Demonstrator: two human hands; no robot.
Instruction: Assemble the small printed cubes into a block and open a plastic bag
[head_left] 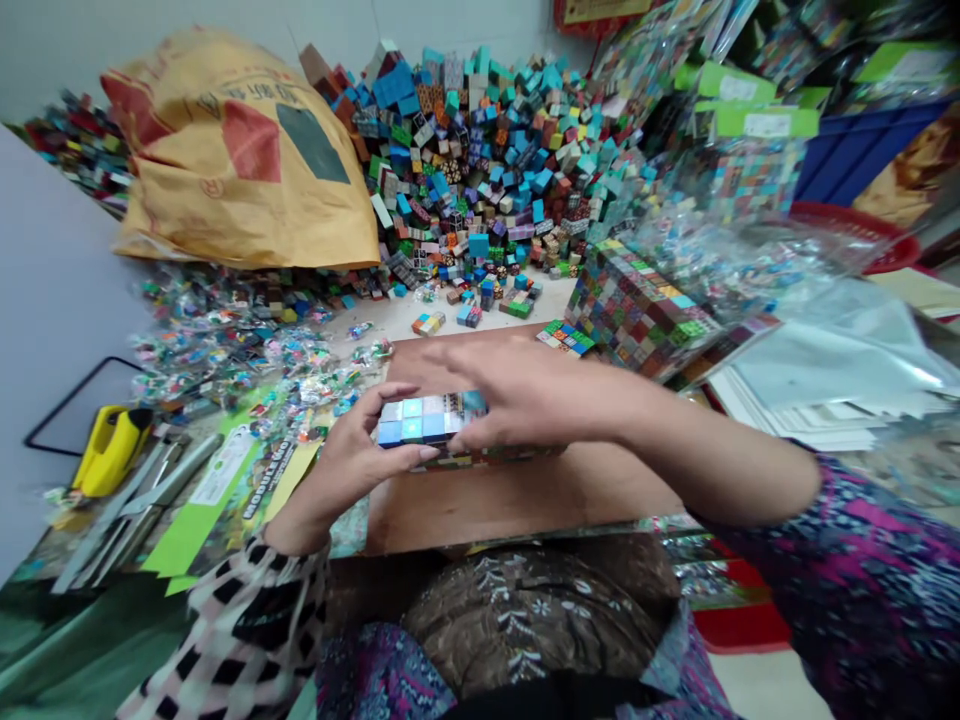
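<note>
A flat slab of small cubes [429, 420], mostly blue and light blue on top, lies on a brown board [517, 495] in front of me. My left hand [352, 462] grips the slab's left end, thumb on its near edge and fingers curled over the far side. My right hand [517, 390] lies over the slab's right part, fingers spread and pointing left, pressing on the cubes.
A big heap of loose coloured cubes [487, 150] fills the back. A tan sack [232, 150] lies at back left. An assembled cube block [637, 300] and clear bags [825, 350] are at right. Yellow tool [112, 450], green cards [217, 500] at left.
</note>
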